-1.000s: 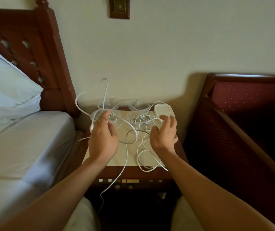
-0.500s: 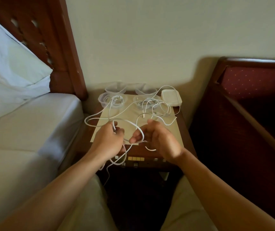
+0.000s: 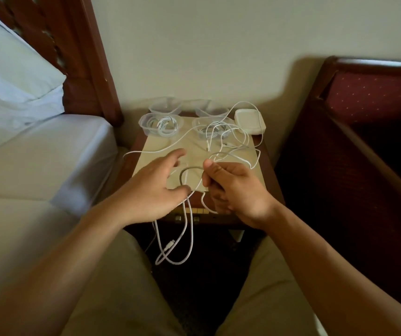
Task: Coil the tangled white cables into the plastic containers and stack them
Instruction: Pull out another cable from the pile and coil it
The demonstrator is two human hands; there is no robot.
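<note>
White, thin tangled cable (image 3: 195, 134) is seen spread across the small wooden bedside table (image 3: 266, 170), with one long loop hanging off the front edge between the knees. A strand is pinched in the right hand (image 3: 233, 187), whose fingers are curled round it; the left hand (image 3: 155, 185) is held with fingers spread and loose beside the same strand, gripping nothing. The step in hand is judged to be the drawing-out of one cable for coiling. Next, the hanging loop would need to be gathered by the left hand and wound into rings. Four clear plastic containers are counted: the near left container (image 3: 161, 123) already holds a coil, the near right container (image 3: 212, 128) is crossed by loose cable, and two more behind appear empty. One white square charger block (image 3: 249, 120) is seen beside them.
</note>
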